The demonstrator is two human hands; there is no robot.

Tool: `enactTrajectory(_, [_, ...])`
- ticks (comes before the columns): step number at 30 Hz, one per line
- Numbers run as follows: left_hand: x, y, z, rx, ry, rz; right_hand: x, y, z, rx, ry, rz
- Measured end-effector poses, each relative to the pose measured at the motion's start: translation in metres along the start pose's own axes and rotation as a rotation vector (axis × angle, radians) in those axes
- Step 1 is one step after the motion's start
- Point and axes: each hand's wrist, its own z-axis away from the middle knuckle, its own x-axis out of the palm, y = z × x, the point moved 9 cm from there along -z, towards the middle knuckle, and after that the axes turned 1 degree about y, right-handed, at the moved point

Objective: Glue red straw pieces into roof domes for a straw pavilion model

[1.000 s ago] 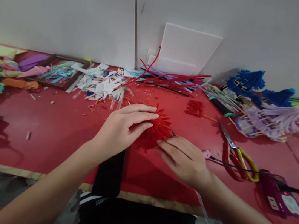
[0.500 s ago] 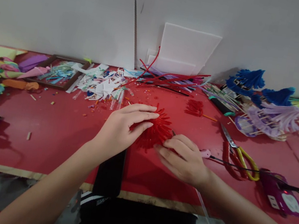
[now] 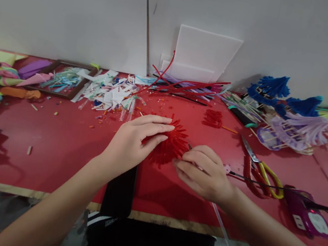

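A spiky red chenille-stem bundle (image 3: 176, 144) sits between the desk's (image 3: 66, 144) front and back edges, under the left hand (image 3: 134, 139), thumb and fingers apart; the right hand (image 3: 206, 172), alongside, grips a pink corded tool (image 3: 227, 168).

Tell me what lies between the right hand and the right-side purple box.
Between the right hand and that purple box, the head view shows a pink tool end, then scissors with a black cord crossing them.
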Motion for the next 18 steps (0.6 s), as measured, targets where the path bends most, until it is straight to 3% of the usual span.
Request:
enactTrajectory(14, [0.001,0.001,0.001,-0.016,-0.007,-0.013,0.01,0.001,0.005,0.012,-0.025,0.009])
enactTrajectory(18, [-0.009,-0.001,0.002,-0.067,0.124,-0.018,0.009,0.001,0.005,0.015,-0.028,0.018])
